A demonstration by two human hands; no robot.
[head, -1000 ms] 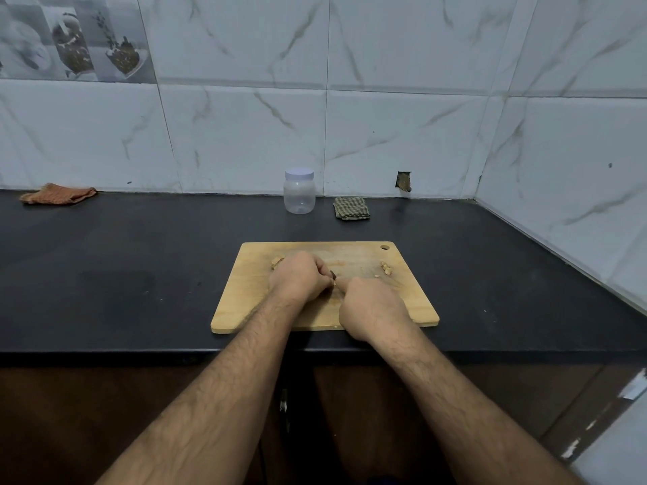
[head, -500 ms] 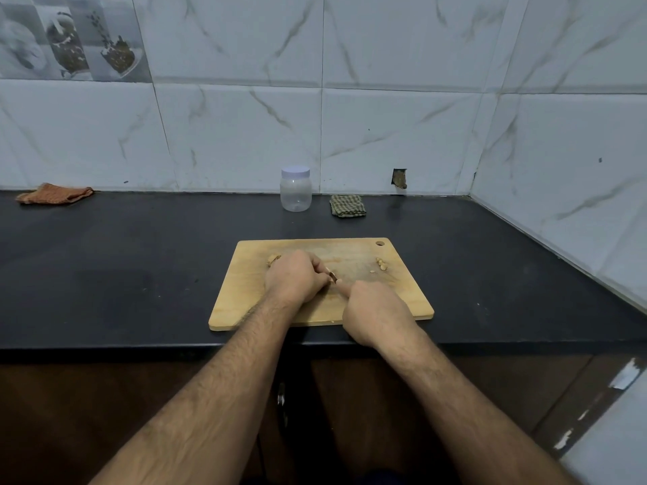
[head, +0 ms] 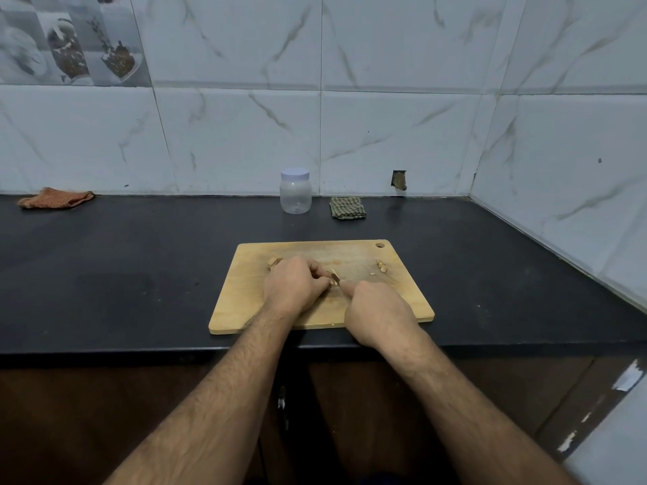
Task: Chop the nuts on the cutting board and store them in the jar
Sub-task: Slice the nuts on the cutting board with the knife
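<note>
On the rectangular wooden cutting board (head: 402,302), the left hand (head: 294,287) pinches a nut piece (head: 334,282); the right hand (head: 378,316) curls round a knife (head: 335,274), mostly hidden. Loose pale nuts (head: 381,266) lie at 2 o'clock. The lidded clear plastic jar (head: 296,191) stands at 12 on the black bench (head: 140,260), a green checked cloth (head: 347,208) beside it.

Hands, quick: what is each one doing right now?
Left hand: fingers curled, pinning a nut on the cutting board.
Right hand: fingers curled round a knife.
</note>
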